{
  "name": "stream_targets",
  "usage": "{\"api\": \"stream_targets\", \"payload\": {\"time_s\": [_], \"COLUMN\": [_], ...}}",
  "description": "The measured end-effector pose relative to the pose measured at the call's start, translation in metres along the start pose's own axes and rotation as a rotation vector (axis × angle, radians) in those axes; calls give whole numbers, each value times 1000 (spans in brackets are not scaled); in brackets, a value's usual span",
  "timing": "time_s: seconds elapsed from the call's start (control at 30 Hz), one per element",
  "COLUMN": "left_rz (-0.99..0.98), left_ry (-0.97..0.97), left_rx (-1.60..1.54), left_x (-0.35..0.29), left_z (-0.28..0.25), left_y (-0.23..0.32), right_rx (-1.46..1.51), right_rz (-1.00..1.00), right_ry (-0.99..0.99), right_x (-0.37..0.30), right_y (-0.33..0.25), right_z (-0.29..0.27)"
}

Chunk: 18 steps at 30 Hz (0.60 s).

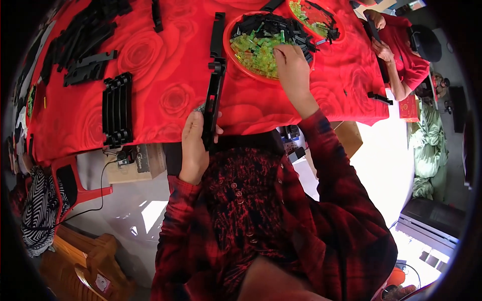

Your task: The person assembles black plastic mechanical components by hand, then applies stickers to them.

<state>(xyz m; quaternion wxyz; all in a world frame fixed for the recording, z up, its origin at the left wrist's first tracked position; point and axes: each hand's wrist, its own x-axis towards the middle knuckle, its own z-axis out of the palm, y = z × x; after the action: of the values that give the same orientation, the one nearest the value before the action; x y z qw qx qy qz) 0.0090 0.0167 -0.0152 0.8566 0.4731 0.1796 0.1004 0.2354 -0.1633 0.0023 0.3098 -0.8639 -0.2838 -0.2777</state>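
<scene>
My left hand (193, 145) is closed around a long black plastic strip (213, 100) with slots along it, held upright at the table's near edge. Over a red basin (227, 50) hovers my right hand (293, 72), its thumb and fingers drawn together at the heap of clear yellow-green plastic pieces (253, 56). Whatever lies between those fingertips is too small to make out. Small black parts (266, 24) fill the far side of the basin. Just beyond the held strip, another black strip (217, 35) lies on the red tablecloth (175, 100).
A neat row of several black strips (117, 109) lies to the left, with a pile of loose ones (83, 35) farther off. A second red basin (341, 30) stands at the back right. Across the right edge sits another person (401, 50) handling a black part.
</scene>
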Motion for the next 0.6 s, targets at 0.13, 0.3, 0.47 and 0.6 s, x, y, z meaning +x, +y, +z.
{"api": "stream_targets", "payload": {"time_s": [0.13,0.3,0.47,0.6], "left_rz": [-50,-108,-109,-134], "left_ry": [-6,-32,-32,-40], "left_rx": [-85,-109,-135,-162], "left_x": [-4,-3,-1,-2], "left_z": [4,4,4,5], "left_y": [-1,0,-1,2], "right_rx": [-279,-242,-118,-2], "right_rz": [-12,2,36,24], "right_ry": [-172,-199,-198,-194], "right_x": [6,7,9,10], "right_y": [-9,3,11,9], "right_z": [8,20,26,26]}}
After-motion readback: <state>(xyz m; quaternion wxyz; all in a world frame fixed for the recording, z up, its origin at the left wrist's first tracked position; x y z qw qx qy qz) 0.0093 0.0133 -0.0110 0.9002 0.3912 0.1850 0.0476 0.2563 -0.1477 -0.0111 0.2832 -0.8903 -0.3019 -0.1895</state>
